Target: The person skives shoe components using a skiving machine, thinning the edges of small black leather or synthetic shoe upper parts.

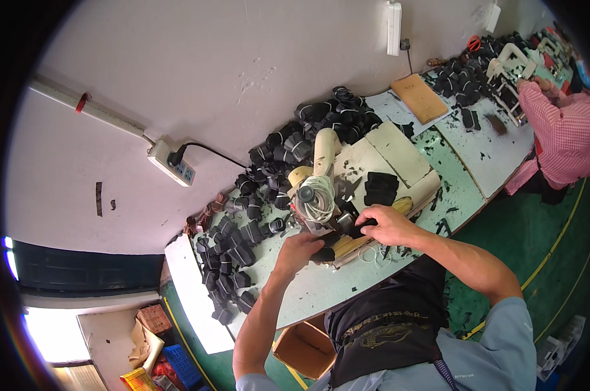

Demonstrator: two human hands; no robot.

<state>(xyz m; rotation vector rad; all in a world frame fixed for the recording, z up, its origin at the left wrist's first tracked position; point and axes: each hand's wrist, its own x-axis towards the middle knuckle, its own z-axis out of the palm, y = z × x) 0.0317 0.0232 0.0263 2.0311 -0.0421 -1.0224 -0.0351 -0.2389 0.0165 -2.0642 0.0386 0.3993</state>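
My left hand (299, 251) and my right hand (387, 225) both grip a black strap piece (347, 236) stretched between them on the light green table (308, 287), right under a cream-coloured machine (318, 186) with a cord wound round its head. A small stack of black pieces (380, 188) lies on the cream board just beyond my right hand.
Heaps of bundled black straps (233, 257) line the wall side of the table. A power strip (171, 163) hangs on the wall. A person in a pink checked shirt (568, 133) works at the far right. A cardboard box (305, 348) sits below the table.
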